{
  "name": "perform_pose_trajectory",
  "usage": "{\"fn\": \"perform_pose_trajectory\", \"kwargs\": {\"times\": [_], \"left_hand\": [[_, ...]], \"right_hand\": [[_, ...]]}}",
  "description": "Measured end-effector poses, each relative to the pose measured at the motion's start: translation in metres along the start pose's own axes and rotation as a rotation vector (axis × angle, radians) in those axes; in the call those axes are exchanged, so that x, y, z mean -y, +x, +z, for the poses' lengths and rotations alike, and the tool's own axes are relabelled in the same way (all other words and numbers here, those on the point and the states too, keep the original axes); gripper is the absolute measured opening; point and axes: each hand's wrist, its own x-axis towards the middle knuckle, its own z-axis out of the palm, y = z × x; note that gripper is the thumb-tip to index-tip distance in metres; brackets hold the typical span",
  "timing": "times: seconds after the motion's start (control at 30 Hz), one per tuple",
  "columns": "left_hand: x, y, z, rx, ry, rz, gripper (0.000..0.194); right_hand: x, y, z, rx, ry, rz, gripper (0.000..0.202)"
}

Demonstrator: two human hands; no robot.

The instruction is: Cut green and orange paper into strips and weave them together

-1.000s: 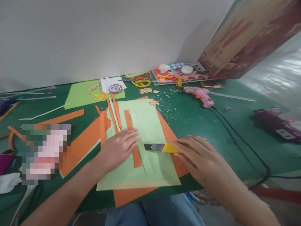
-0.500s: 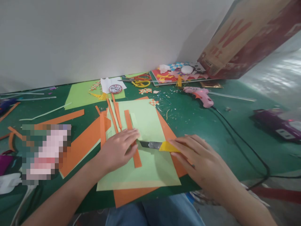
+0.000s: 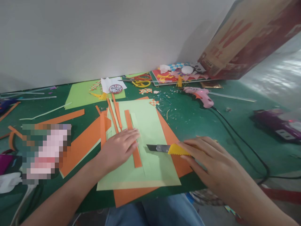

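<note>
My left hand [image 3: 119,147] lies flat, fingers stretched, across an orange paper strip [image 3: 138,161] on a pale green sheet of paper [image 3: 162,172]. Beside that strip runs a narrow pale green strip [image 3: 134,121], partly under my fingertips. A yellow utility knife [image 3: 172,149] is gripped in my right hand [image 3: 211,160], its blade out and pointing left over the green sheet. Whether the blade touches the paper I cannot tell. Under the green sheet lies an orange sheet [image 3: 131,196]. Narrow orange strips [image 3: 117,111] rest at the sheet's upper left.
Scissors [image 3: 141,83] lie at the back near a bright green sheet [image 3: 75,94]. A pink glue gun [image 3: 199,95] trails its black cord to the right. A purple power strip [image 3: 277,125] sits far right, below a leaning cardboard box [image 3: 254,34]. A blurred-out object [image 3: 49,153] lies left.
My right hand has drawn the knife to the right, away from my left fingertips. A cut line now shows on the green sheet beside the orange strip. My left hand stays put.
</note>
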Motion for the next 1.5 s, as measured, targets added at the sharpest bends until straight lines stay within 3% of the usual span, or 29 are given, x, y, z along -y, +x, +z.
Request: {"fn": "perform_pose_trajectory", "kwargs": {"times": [0.7, 1.5], "left_hand": [[0.001, 0.0, 0.001, -0.009, -0.006, 0.006, 0.037], [0.001, -0.001, 0.0, 0.012, 0.005, 0.011, 0.037]], "right_hand": [[0.003, 0.009, 0.012, -0.006, 0.039, 0.025, 0.029], [0.011, 0.01, 0.002, 0.006, 0.059, 0.053, 0.028]]}}
